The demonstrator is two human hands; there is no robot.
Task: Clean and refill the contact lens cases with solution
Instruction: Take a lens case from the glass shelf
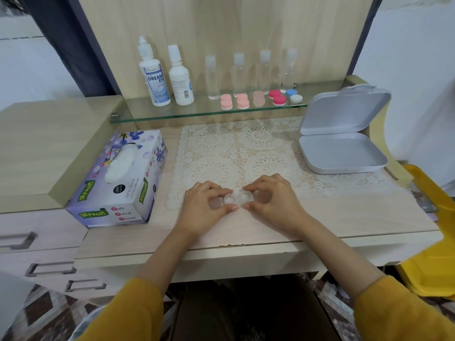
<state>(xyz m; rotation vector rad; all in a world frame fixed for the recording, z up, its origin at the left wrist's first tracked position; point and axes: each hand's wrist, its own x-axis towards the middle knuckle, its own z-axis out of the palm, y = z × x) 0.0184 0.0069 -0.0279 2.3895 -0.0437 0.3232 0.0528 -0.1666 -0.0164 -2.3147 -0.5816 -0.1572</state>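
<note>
Step in hand, my read: steady the clear lens case flat before wiping or filling. It sits at 6 o'clock on the lace mat, at the near edge. My left hand pinches its 9 o'clock end, thumb and forefinger curled round the well; my right hand does the same at the 3 o'clock end, the other fingers loosely bent. Both wells look uncovered (hard to be sure, the plastic is clear). To do it well I'd keep the case level, hold it by the rims only and keep my fingertips out of the wells. I'd free one hand for the tissue box at 9 o'clock, then the solution bottle on the glass shelf at 11 o'clock.
</note>
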